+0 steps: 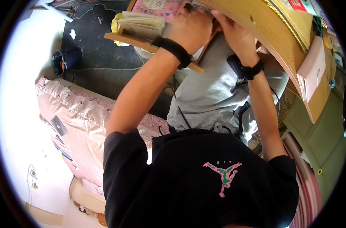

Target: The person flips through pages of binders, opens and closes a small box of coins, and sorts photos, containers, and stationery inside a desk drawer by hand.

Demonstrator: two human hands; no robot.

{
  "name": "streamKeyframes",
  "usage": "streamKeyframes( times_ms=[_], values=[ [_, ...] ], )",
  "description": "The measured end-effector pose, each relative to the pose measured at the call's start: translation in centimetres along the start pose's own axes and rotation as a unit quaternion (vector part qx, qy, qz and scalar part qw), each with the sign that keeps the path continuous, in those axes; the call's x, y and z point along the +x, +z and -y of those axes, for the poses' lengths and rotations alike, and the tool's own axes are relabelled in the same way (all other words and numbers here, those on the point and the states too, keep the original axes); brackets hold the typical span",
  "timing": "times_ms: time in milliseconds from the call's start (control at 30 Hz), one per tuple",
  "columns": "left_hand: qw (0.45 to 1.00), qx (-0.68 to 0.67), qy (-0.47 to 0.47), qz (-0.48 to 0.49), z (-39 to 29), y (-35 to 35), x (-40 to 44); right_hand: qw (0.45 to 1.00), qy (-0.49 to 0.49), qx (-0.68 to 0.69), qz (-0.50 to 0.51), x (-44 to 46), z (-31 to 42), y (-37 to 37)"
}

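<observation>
An open wooden drawer (195, 67) juts out from under the desk at the top. Inside it are a pink patterned book (157, 8) and a stack of cream papers or notebooks (142, 24) with a yellow edge. My left hand (192, 28) reaches into the drawer beside the pink book, its fingers bent down and partly hidden. My right hand (237, 38) is at the desk's edge just right of the drawer, its fingertips close to my left hand. What either hand holds, if anything, cannot be made out.
The wooden desk (271, 49) carries a pink folder (311, 70) near its right edge. A dark bin (66, 60) stands on the floor at the left. Below it is a bed with a pink cover (78, 121). Green cabinet doors (313, 133) are at the right.
</observation>
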State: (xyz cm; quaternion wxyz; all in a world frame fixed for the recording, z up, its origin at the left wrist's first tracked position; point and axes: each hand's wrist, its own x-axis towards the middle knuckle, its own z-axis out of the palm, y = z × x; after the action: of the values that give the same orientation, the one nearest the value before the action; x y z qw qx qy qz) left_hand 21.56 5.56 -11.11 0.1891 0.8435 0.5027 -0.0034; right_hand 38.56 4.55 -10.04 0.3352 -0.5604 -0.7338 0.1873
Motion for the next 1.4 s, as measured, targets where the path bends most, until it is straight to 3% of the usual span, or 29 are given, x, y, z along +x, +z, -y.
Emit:
streamKeyframes(
  times_ms=[67, 100, 133, 200, 267, 300, 333, 367, 400, 433, 467, 533, 600, 633, 700, 800, 833, 900, 1067, 1100, 1267, 1300, 1333, 1367, 1400],
  values=[
    [0.945, 0.096, 0.084, -0.303, 1.2, 1.4, 0.5, 0.999, 0.039, 0.030, -0.009, 0.0, 0.9, 0.0],
    [0.929, 0.103, 0.114, -0.337, 3.2, 3.8, 1.4, 0.999, 0.035, 0.033, -0.013, 0.0, 1.4, -0.3],
    [0.929, 0.103, 0.119, -0.334, 3.4, 2.9, 1.2, 0.999, 0.031, 0.037, -0.017, -0.1, 1.7, -0.5],
    [0.978, -0.099, 0.122, -0.134, 3.9, 1.2, 1.3, 0.997, 0.051, 0.055, -0.025, -0.2, 1.5, -0.4],
    [0.979, -0.128, 0.089, -0.132, 4.7, 2.3, 1.2, 0.993, 0.085, 0.082, 0.002, -0.3, 1.3, -0.5],
    [0.973, -0.051, 0.085, -0.209, 4.9, 2.2, 0.9, 0.993, 0.087, 0.083, -0.001, -0.4, 1.1, -0.3],
    [0.954, 0.027, 0.083, -0.286, 5.2, 1.9, 0.9, 0.998, 0.013, 0.051, -0.042, -0.3, 0.7, -0.1],
    [0.939, -0.017, 0.122, -0.320, 5.8, 1.6, 0.7, 0.995, -0.060, 0.018, -0.083, -0.4, 0.3, 0.2],
    [0.940, -0.016, 0.128, -0.316, 6.3, 1.2, 0.9, 0.994, -0.056, 0.017, -0.088, -0.6, -0.1, 0.3],
    [0.953, -0.189, 0.085, -0.223, 7.0, 0.9, 1.1, 0.995, -0.053, -0.020, -0.086, -0.8, -0.4, 0.5],
    [0.927, -0.352, 0.035, -0.121, 7.4, 0.8, 1.3, 0.994, -0.051, -0.057, -0.084, -0.9, -0.6, 0.7],
    [0.947, -0.302, 0.017, -0.112, 6.9, -0.8, 1.3, 0.992, -0.063, -0.057, -0.089, -0.7, -0.5, 0.7],
    [0.878, -0.446, -0.159, -0.072, 6.2, -2.1, 1.0, 0.991, -0.074, -0.056, -0.091, -0.7, -0.4, 0.8],
    [0.879, -0.444, -0.161, -0.069, 5.7, -3.2, 0.7, 0.993, -0.059, -0.043, -0.093, -0.7, -0.4, 0.9],
    [0.767, -0.608, -0.186, -0.089, 5.0, -4.9, 0.1, 0.994, -0.041, -0.029, -0.095, -0.6, -0.5, 0.9],
    [0.723, -0.675, -0.136, -0.059, 5.8, -4.7, -0.9, 0.993, -0.059, 0.009, -0.099, -0.6, -0.7, 1.2],
    [0.724, -0.673, -0.138, -0.060, 5.7, -4.6, -1.1, 0.993, -0.054, -0.008, -0.107, -0.8, -0.8, 1.2],
    [0.811, -0.573, -0.053, -0.106, 5.2, -4.2, -1.3, 0.992, -0.052, -0.018, -0.113, -0.7, -0.8, 1.2],
    [0.809, -0.573, -0.095, -0.092, 4.9, -4.7, -0.8, 0.996, 0.002, 0.086, -0.021, -0.1, 1.3, -0.7],
    [0.789, -0.602, -0.066, -0.104, 5.0, -4.6, -0.6, 0.987, 0.088, 0.122, 0.049, 0.0, 1.7, -1.2],
    [0.741, -0.654, -0.047, -0.144, 5.0, -4.5, -0.3, 0.974, 0.112, 0.193, 0.028, -0.3, 0.5, 0.0],
    [0.776, -0.611, -0.075, -0.138, 4.7, -4.9, -0.5, 0.974, 0.132, 0.184, 0.030, -0.3, 0.8, -0.2],
    [0.774, -0.612, -0.077, -0.142, 4.9, -4.6, -0.4, 0.973, 0.151, 0.174, 0.031, -0.4, 0.9, -0.3],
    [0.784, -0.602, -0.071, -0.137, 5.2, -4.2, -0.2, 0.928, 0.233, 0.288, 0.043, -0.4, 0.9, -0.3],
    [0.793, -0.592, -0.065, -0.133, 5.1, -4.3, -0.2, 0.929, 0.229, 0.288, 0.048, -0.3, 0.5, 0.0]
  ],
)
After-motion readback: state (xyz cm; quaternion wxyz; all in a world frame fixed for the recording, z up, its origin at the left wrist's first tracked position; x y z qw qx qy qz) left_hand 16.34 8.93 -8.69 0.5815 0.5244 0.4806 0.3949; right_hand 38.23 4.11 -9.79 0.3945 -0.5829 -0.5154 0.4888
